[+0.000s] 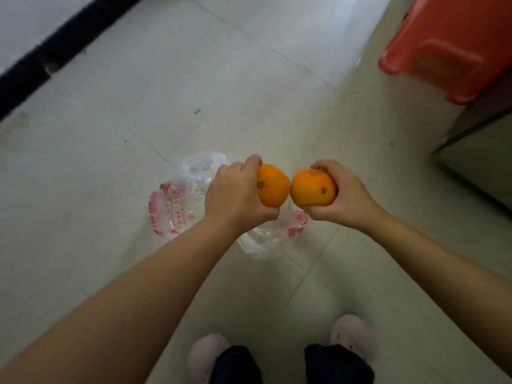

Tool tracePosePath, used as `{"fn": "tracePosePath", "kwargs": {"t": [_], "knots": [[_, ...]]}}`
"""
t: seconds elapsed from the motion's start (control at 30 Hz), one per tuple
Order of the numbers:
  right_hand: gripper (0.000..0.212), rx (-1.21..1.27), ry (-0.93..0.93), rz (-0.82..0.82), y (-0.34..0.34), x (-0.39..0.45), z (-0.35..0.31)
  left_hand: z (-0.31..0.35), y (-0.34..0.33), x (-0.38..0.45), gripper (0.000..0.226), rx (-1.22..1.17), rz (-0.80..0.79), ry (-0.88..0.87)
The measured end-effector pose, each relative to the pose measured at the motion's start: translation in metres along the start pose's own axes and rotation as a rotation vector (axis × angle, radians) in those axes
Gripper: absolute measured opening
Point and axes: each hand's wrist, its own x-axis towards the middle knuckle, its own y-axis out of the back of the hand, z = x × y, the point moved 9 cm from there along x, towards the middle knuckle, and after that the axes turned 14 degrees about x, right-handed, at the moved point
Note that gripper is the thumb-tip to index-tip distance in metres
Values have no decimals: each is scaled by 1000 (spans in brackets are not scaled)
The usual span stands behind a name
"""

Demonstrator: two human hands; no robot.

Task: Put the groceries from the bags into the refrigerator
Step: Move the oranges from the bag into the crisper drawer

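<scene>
Two oranges, one orange (273,187) wrapped in the curled fingers of the left hand (235,194) and the other orange (313,188) held the same way in the right hand (347,194), are lifted side by side and just touching, probably so both can go to the refrigerator in one trip. Below them, towards seven o'clock, the slack plastic bag (177,206) lies on the pale tiled floor (194,79). A red stool (454,45) stands at two o'clock, and the refrigerator itself is not in sight.
</scene>
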Motion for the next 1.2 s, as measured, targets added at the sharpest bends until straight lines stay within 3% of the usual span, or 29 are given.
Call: {"fn": "tracePosePath", "kwargs": {"t": [0.2,0.37,0.57,0.9,1.2], "knots": [[71,95,32,97,123,-72,-161,65,196,-36,80,25,40,-106],[64,184,89,240,250,-145,-297,149,374,-68,79,15,166,-249],[68,68,126,495,388,-266,-411,270,542,-134,78,0,318,-475],[69,-254,26,896,594,-494,-480,510,669,-255,72,-97,461,-808],[68,-644,67,992,804,-587,-506,722,754,-270,66,-263,547,-851]]}}
